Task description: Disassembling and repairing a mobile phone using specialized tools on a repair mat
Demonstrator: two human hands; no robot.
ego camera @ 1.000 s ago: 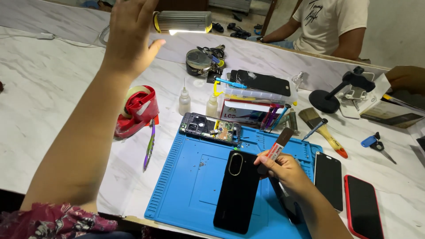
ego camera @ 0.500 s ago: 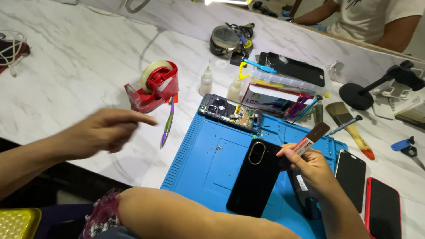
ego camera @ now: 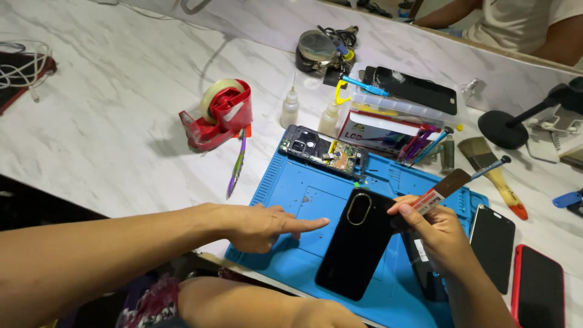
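On a blue silicone mat (ego camera: 285,194) over the white marble worktop (ego camera: 109,121), a glossy black phone back cover (ego camera: 355,246) lies flat. Left hand (ego camera: 261,228) points beside it, holding nothing. Right hand (ego camera: 440,240) pinches a thin flat pry tool (ego camera: 438,193) touching the cover's edge; it could slip and scratch. Open room lies left.

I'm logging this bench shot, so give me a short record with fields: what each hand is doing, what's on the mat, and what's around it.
left hand: index finger stretched out, tip at the black phone back cover, holds nothing
right hand: fingers pinch a flat pry card at the cover's edge
mat: blue work mat, opened phone body at its far edge
left of the mat: red tape dispenser
right of the mat: brush
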